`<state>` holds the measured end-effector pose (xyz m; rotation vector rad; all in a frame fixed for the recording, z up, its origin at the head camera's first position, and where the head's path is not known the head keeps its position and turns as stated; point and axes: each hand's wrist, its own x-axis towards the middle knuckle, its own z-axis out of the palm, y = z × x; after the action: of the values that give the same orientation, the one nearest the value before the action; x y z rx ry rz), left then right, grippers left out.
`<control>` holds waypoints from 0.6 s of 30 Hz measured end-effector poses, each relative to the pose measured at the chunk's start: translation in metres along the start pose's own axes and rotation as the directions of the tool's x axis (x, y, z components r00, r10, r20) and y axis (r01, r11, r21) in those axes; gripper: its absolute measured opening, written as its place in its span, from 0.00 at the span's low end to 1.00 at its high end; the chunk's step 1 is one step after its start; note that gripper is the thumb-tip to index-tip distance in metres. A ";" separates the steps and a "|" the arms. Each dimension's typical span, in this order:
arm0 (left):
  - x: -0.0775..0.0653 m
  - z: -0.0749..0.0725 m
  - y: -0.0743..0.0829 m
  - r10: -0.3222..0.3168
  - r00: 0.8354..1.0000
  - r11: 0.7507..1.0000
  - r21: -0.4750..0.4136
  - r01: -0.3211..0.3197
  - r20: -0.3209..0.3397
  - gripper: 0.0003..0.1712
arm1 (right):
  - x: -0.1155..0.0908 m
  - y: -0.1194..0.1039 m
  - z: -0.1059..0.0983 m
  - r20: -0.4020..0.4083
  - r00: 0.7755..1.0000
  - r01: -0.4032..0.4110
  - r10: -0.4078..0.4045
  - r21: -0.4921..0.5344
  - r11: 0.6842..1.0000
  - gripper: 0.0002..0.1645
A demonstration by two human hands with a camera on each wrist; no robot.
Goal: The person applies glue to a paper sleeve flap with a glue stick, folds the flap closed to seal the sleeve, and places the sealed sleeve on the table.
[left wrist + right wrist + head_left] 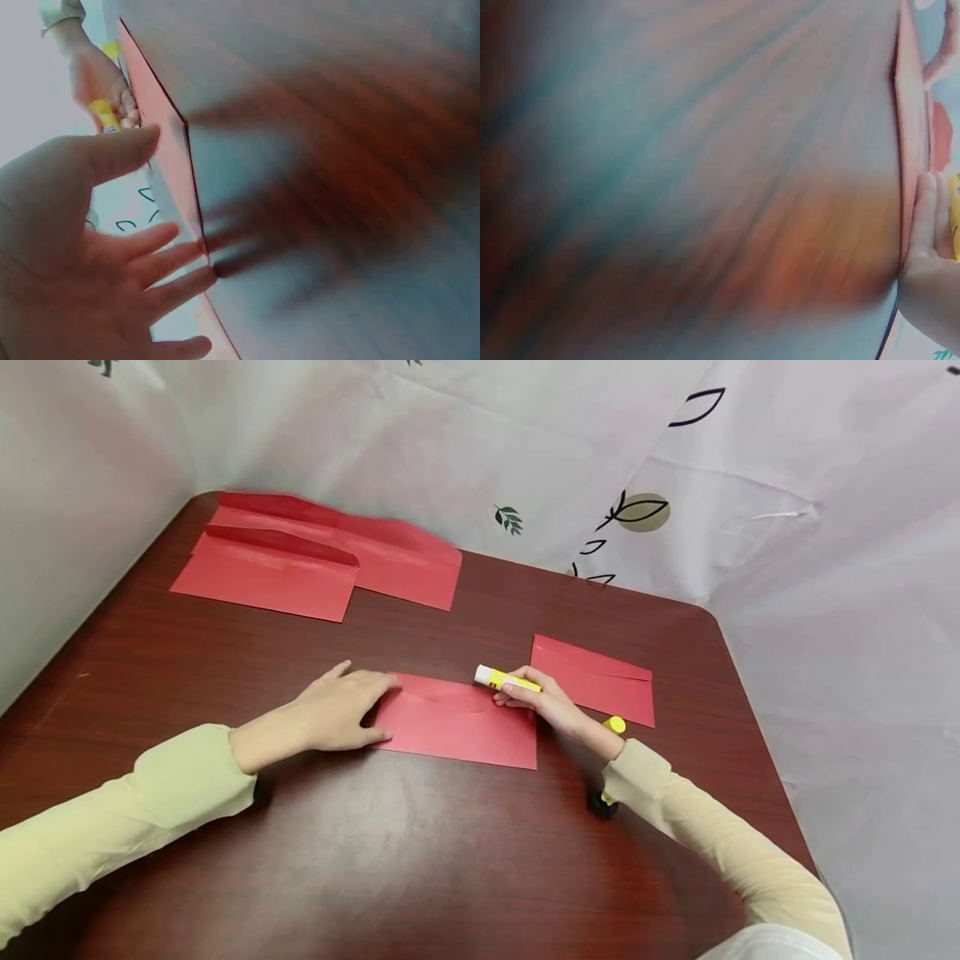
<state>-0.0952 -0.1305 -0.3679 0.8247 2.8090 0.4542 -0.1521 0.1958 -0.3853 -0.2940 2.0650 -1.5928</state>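
On the glossy red-brown wood-grain table (375, 868), a flat rectangular red paper envelope (450, 727) lies before the person. The left hand (341, 708), spread wide and gripping nothing, touches its left end; the right hand (551, 702), fingers curled, holds a yellow-and-white cylindrical tube (493, 677) near its right end.

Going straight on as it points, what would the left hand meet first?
The left hand would likely first meet the red rectangular paper envelope right at its fingertips; whether they touch is unclear.
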 end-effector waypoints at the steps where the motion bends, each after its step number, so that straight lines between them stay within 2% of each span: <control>1: 0.003 0.000 -0.002 -0.002 1.000 1.000 -0.010 0.001 -0.031 0.41 | 0.000 0.000 0.000 0.001 1.000 -0.012 0.012 0.028 1.000 0.11; 3: 0.009 0.001 -0.005 0.000 0.996 1.000 -0.021 -0.002 -0.084 0.43 | 0.001 -0.001 0.002 -0.003 0.999 -0.032 0.032 0.066 0.997 0.10; 5: 0.015 0.001 -0.009 -0.004 0.995 1.000 -0.026 0.001 -0.098 0.46 | 0.000 -0.003 0.004 -0.010 0.999 -0.036 0.036 0.066 0.997 0.10; 10: 0.026 -0.001 -0.017 -0.033 0.997 0.998 -0.059 0.029 -0.068 0.45 | 0.000 -0.007 0.008 -0.017 0.999 0.032 -0.033 -0.087 0.996 0.14; 15: 0.036 -0.005 -0.019 -0.072 0.997 0.992 -0.110 0.069 -0.022 0.45 | -0.001 -0.010 0.009 0.026 0.993 0.121 -0.119 -0.240 0.963 0.14; 18: 0.039 -0.006 -0.021 -0.080 0.997 0.984 -0.157 0.079 0.000 0.45 | -0.002 -0.010 0.008 0.064 0.987 0.161 -0.149 -0.272 0.949 0.14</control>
<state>-0.1399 -0.1268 -0.3723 0.6769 2.7566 0.6554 -0.1477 0.1866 -0.3770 -0.5982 2.2795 -1.3660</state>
